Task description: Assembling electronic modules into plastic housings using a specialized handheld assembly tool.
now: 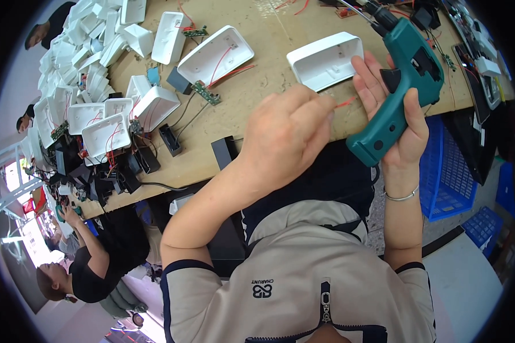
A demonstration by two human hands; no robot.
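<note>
My left hand is closed in a pinch above the table's near edge. A short piece of red wire sticks out at its fingertips; the rest is hidden by the fingers. In my right hand lies a teal soldering gun with a black trigger and a thin metal tip pointing to the far side. The thumb wraps its handle, while the other fingers reach out loosely past the trigger. Just beyond both hands sits an open white plastic housing, its hollow side up.
More white housings stand to the left, with green circuit boards and red wires. A large heap of white housings covers the far left. Blue crates are at the right below the wooden table. A co-worker sits at left.
</note>
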